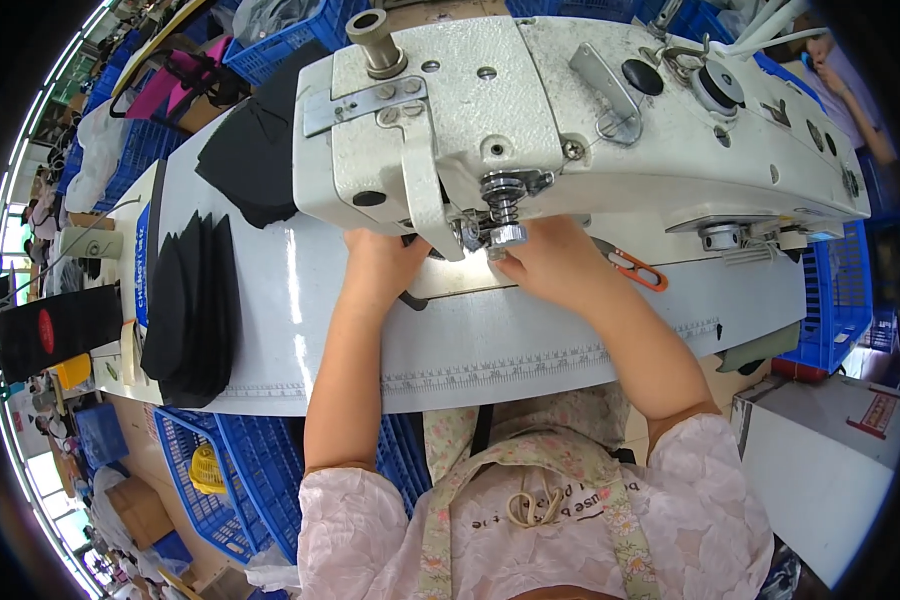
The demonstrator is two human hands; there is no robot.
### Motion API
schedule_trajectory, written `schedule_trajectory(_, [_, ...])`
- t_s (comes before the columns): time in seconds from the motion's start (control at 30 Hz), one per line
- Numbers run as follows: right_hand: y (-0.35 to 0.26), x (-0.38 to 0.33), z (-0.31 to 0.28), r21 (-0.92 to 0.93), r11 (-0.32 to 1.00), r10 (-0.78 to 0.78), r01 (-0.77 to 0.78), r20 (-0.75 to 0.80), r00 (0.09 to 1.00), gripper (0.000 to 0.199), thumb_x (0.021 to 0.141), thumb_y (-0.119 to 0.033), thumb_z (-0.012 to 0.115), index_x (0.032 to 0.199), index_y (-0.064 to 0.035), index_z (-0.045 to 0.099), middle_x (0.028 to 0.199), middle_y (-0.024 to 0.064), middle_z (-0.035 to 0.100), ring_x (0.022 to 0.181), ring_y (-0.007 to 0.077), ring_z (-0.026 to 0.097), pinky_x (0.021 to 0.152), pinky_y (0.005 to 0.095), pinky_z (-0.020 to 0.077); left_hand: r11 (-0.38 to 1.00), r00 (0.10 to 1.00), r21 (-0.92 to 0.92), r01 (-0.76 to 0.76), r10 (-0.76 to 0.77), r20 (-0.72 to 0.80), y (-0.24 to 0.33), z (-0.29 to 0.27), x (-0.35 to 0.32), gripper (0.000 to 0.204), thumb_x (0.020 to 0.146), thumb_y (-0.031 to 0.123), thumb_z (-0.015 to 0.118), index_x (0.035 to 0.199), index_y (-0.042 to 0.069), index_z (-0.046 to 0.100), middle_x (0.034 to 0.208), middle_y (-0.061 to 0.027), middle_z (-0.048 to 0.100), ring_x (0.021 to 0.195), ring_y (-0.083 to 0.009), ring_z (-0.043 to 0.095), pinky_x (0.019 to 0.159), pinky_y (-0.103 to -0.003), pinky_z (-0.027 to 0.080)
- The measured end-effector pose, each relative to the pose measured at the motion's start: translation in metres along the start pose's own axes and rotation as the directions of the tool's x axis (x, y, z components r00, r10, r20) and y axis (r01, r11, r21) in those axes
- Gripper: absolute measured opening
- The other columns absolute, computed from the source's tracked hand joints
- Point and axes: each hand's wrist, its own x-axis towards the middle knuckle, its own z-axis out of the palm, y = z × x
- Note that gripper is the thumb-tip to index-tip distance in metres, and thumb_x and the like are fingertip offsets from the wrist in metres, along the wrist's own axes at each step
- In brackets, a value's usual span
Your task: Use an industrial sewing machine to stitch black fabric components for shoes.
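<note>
you sit at a white sewing table in a workshop crowded with blue crates. both hands lie under the head of the one sewing machine: your left hand and right hand press flat, fingers hidden, on a small dark piece between them. one stack of black fabric pieces sits well left of your left hand; orange-handled snips lie just right of your right.
</note>
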Motion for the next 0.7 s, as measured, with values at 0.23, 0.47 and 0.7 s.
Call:
schedule_trajectory(0.23, [0.001, -0.001, 0.001, -0.034, 0.999, -0.005, 0.004, -0.018, 1.0, 0.013, 0.073, -0.016, 0.062, 0.078, -0.004, 0.06, 0.073, 0.0109, 0.059, 0.073, 0.029, 0.059, 0.065, 0.0403, 0.0467, 0.998, 0.995, 0.002, -0.063, 0.063, -0.073, 0.002, 0.002, -0.002, 0.025, 0.077, 0.026, 0.069, 0.08, 0.002, 0.064, 0.074, -0.0136, 0.064, 0.064, -0.0252, 0.06, 0.059, -0.035, 0.047])
schedule_trajectory(0.47, [-0.006, 0.0, -0.006, -0.017, 1.0, 0.013, -0.012, 0.041, 0.999, 0.013, 0.074, -0.017, 0.062, 0.082, -0.0062, 0.062, 0.077, 0.0095, 0.059, 0.075, 0.0277, 0.059, 0.066, 0.0395, 0.0472, 0.999, 0.994, -0.015, -0.052, 0.05, -0.099, 0.007, 0.0, -0.004, 0.027, 0.073, 0.026, 0.073, 0.082, 0.002, 0.064, 0.076, -0.0105, 0.066, 0.065, -0.0236, 0.061, 0.06, -0.036, 0.048])
schedule_trajectory(0.7, [-0.007, -0.004, -0.006, -0.073, 0.997, 0.025, -0.019, 0.075, 0.997, 0.016, 0.073, -0.017, 0.063, 0.088, -0.0091, 0.064, 0.081, 0.0084, 0.059, 0.079, 0.0258, 0.06, 0.069, 0.0383, 0.0476, 1.0, 0.999, -0.007, -0.018, 0.018, -0.045, 0.016, -0.003, -0.004, 0.027, 0.071, 0.025, 0.075, 0.081, 0.003, 0.064, 0.076, -0.0095, 0.066, 0.066, -0.0233, 0.062, 0.061, -0.036, 0.049])
